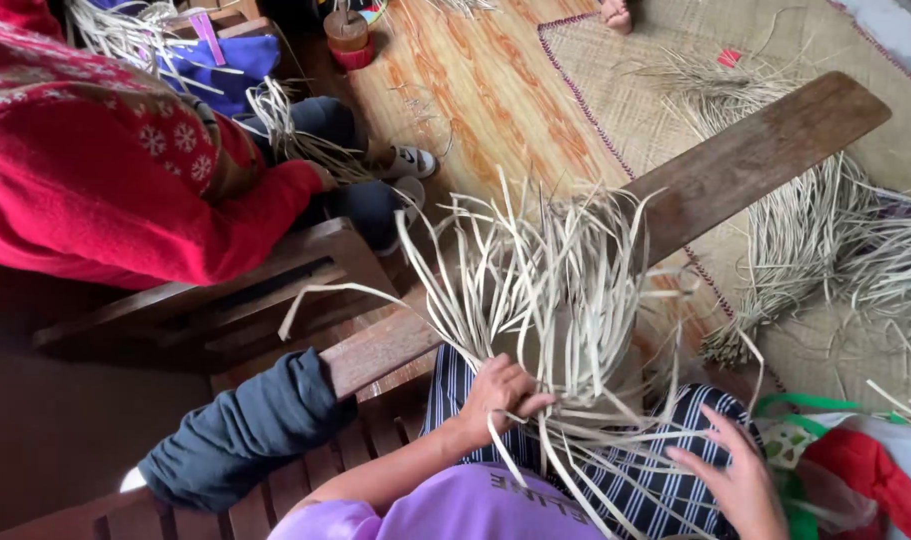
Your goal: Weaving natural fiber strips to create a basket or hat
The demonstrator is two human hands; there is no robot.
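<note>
A view from above, looking down at a person's lap and the floor of a room where pale dried straw is being worked.

At far left, another person in a red patterned sweater (95, 170) sits on a dark wooden bench (225, 300), with a small bunch of straw near their knees and white shoes on the floor just beyond. In the lower left a rolled dark grey cloth (245, 430) lies on slatted wood.

Toward the middle, the left hand (497, 395) is closed in a pinch around the base of a bundle of straw strips (545, 290), whose loose ends fan upward and outward. The bundle rests on the person's lap, over striped dark trousers (635, 470), and leans against a long brown wooden plank (735, 165) that runs diagonally from the lap up to the right.

Behind it, the floor (475, 90) is glossy orange wood-grain sheeting, partly covered by a woven mat (775, 40) with a dark stitched edge.

To the right, the right hand (740, 480) lies flat with fingers spread, resting on the lower strands of the bundle. Further right, a heap of loose straw (825, 240) lies on the mat, and at the bottom right corner sits a bag in green, white and red (855, 460).
</note>
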